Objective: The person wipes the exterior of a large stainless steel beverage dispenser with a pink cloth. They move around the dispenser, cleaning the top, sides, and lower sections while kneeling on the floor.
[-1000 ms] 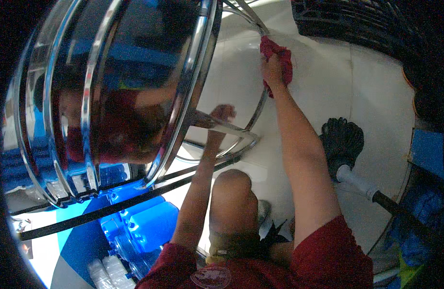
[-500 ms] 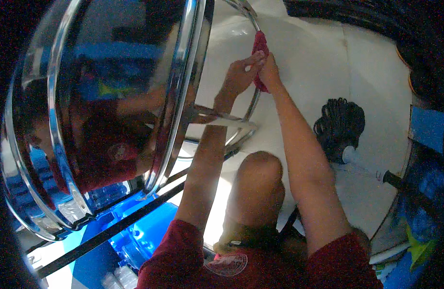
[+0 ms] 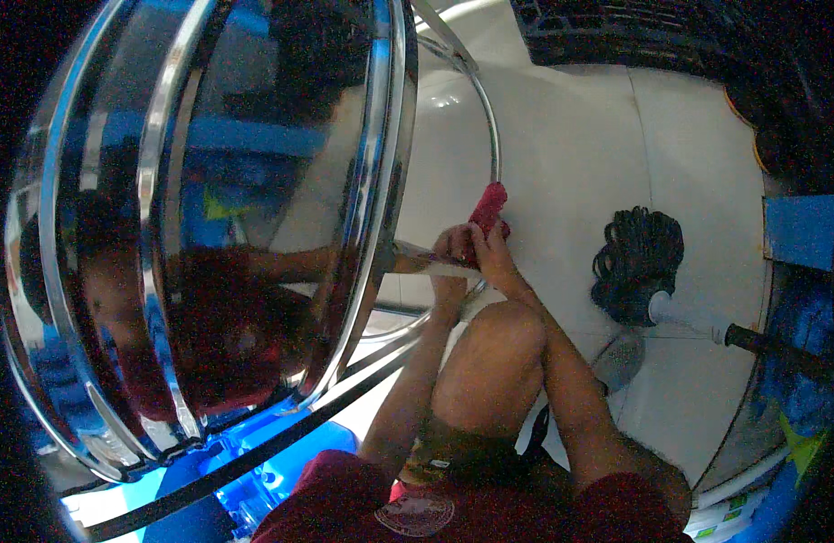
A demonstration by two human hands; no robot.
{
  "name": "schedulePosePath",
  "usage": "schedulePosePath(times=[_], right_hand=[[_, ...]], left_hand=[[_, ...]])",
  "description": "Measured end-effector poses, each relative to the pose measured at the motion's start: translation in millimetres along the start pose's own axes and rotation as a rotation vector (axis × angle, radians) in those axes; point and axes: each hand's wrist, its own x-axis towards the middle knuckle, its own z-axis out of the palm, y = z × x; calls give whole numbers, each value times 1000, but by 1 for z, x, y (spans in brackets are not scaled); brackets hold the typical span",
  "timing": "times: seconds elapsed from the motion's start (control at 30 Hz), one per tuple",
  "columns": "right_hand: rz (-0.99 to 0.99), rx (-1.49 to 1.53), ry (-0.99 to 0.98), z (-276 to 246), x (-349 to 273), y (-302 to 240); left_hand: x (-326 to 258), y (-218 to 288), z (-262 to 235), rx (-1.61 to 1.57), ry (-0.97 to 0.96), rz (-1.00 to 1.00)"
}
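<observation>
A dark red cloth [image 3: 489, 201] is wrapped round a thin curved chrome rail [image 3: 495, 136]. My left hand [image 3: 454, 242] and my right hand [image 3: 492, 253] are close together at the lower part of the cloth, fingers closed on it. The rail belongs to a piece of furniture with dark, glossy, reflective panels [image 3: 272, 172] and several chrome bars, which fills the left side. A flat metal strut [image 3: 431, 262] crosses in front of my left wrist and partly hides it.
A mop head with black strands [image 3: 639, 258] lies on the pale floor [image 3: 580, 127] at right, its dark handle [image 3: 779, 351] reaching rightwards. Below the furniture are a black bar [image 3: 254, 480] and blue plastic containers [image 3: 286, 471]. My bent knee [image 3: 503, 339] rises between my arms.
Both hands and the cloth have slid down along the chrome rail, nearer to my knee. The furniture and floor appear slightly shifted in view.
</observation>
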Motion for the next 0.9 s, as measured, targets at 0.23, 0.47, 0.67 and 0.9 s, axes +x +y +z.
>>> schedulePosePath(times=[0.23,0.47,0.67,0.9], right_hand=[[-512,-201,280,11,50,-22],[-135,-505,52,3,200,-120],[-321,-590,47,46,237,-156],[-156,-354,40,65,247,-138]], left_hand=[[-33,-22,-5,-12,48,-196],[-37,-31,-20,-202,208,-462],[-53,-34,-54,2,125,-542],[-67,-42,-62,-82,232,-570]])
